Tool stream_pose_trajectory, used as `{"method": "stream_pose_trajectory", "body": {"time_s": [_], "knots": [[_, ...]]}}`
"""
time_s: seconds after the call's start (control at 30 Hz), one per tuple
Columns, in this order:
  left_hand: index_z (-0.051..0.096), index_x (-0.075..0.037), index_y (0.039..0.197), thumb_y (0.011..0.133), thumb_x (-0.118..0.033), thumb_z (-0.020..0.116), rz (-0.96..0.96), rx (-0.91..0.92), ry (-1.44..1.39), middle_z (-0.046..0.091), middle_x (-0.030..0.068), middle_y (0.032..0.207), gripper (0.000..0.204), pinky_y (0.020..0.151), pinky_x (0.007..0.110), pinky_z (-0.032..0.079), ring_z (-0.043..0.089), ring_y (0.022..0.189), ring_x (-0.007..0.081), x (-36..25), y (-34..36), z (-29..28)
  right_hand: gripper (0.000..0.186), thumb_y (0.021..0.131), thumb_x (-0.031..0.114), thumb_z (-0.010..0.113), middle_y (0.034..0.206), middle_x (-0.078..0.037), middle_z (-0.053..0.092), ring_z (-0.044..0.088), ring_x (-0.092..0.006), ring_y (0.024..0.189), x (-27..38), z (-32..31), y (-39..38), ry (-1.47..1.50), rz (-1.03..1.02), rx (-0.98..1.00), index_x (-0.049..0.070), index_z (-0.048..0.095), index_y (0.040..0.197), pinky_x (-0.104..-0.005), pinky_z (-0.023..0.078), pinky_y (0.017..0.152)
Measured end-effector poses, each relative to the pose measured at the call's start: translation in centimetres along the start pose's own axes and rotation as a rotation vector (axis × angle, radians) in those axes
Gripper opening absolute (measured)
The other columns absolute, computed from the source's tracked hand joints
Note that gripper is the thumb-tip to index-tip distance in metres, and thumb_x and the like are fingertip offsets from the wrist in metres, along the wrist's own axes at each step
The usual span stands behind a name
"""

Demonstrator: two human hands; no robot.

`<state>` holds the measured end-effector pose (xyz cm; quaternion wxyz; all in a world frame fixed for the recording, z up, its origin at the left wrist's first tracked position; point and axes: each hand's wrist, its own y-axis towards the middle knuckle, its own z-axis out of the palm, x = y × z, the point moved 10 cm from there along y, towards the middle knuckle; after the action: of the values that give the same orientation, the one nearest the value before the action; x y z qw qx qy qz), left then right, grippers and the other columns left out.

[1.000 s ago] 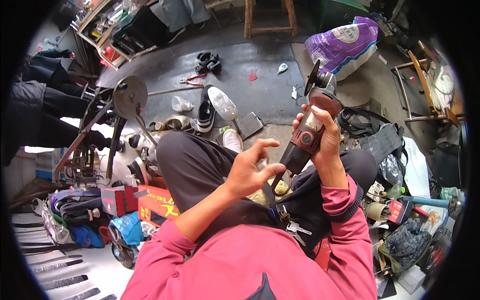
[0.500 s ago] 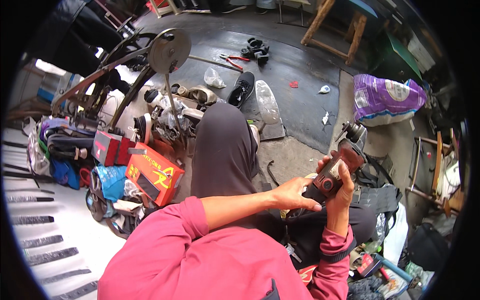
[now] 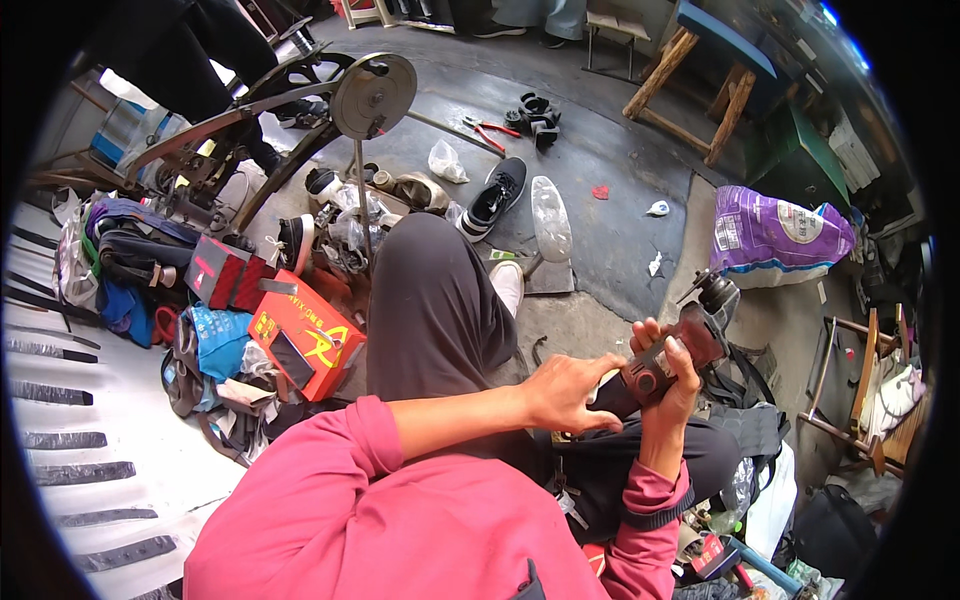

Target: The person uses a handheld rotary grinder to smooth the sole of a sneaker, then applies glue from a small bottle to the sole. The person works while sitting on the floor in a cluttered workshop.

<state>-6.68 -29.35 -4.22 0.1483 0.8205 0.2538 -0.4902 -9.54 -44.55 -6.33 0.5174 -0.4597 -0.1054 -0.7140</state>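
Note:
An angle grinder (image 3: pixel 655 372) with a dark red and black body is held above my bent right leg. Its head points up and away to the right. My right hand (image 3: pixel 668 392) is wrapped round the grinder's body, thumb along the top. At the black rear end my left hand (image 3: pixel 572 394) closes on the tool, its thumb on the near side and its fingers on the far side. Something pale shows by the left fingers, too small to name. The palm side of the left hand is hidden.
A sewing machine with a round wheel (image 3: pixel 374 96) stands at the far left. Ahead lie a black shoe (image 3: pixel 495 198), a metal shoe-shaped plate (image 3: pixel 551 220) and red-handled pliers (image 3: pixel 490 128). An orange shoebox (image 3: pixel 308 335) is at left, a purple sack (image 3: pixel 780 232) and stool (image 3: pixel 700 75) at right.
The view has shifted slightly. My left hand has slid a little back along the grinder's rear end, with its fingers straighter. The right hand keeps its grip.

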Motion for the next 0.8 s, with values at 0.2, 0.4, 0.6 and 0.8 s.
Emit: {"method": "stream_pose_trajectory", "body": {"time_s": [0.2,0.4,0.6,0.8], "knots": [[0.059,-0.014,0.113,0.089,-0.027,0.072,0.645,-0.126,0.449,0.055,0.0072,0.09,0.031,0.06,0.04,0.05,0.065,0.072,0.0253,-7.7,-2.5,0.1,0.034,0.092,0.023,0.079,0.102,-0.009,0.07,0.073,-0.0251,0.09,-1.2,-1.8,1.9,0.152,0.107,-0.062,0.002,0.064,0.115,-0.0418,0.064,0.081],[0.057,-0.017,0.097,0.09,-0.027,0.063,0.887,-0.019,0.783,0.058,0.0022,0.081,0.014,0.058,0.035,0.046,0.066,0.066,0.0179,-8.8,-2.1,2.5,0.034,0.092,0.022,0.079,0.102,-0.009,0.07,0.073,-0.0254,0.089,-1.9,-3.0,2.6,0.136,0.131,-0.052,0.002,0.064,0.114,-0.042,0.063,0.081],[0.058,-0.013,0.093,0.091,-0.028,0.063,0.913,0.129,0.822,0.061,0.0046,0.077,0.015,0.055,0.036,0.047,0.069,0.064,0.0198,-8.5,-1.8,3.8,0.032,0.091,0.022,0.079,0.099,-0.009,0.071,0.073,-0.0249,0.088,-1.8,-3.4,2.4,0.108,0.122,-0.073,0.003,0.065,0.113,-0.0408,0.063,0.081],[0.059,-0.011,0.094,0.092,-0.026,0.062,0.857,0.202,0.747,0.062,0.006,0.078,0.016,0.056,0.04,0.052,0.07,0.065,0.0226,-7.4,-1.7,4.1,0.03,0.089,0.022,0.08,0.098,-0.008,0.071,0.072,-0.0232,0.086,-1.5,-3.2,2.3,0.026,0.084,-0.098,0.006,0.067,0.111,-0.0374,0.062,0.079]]}}
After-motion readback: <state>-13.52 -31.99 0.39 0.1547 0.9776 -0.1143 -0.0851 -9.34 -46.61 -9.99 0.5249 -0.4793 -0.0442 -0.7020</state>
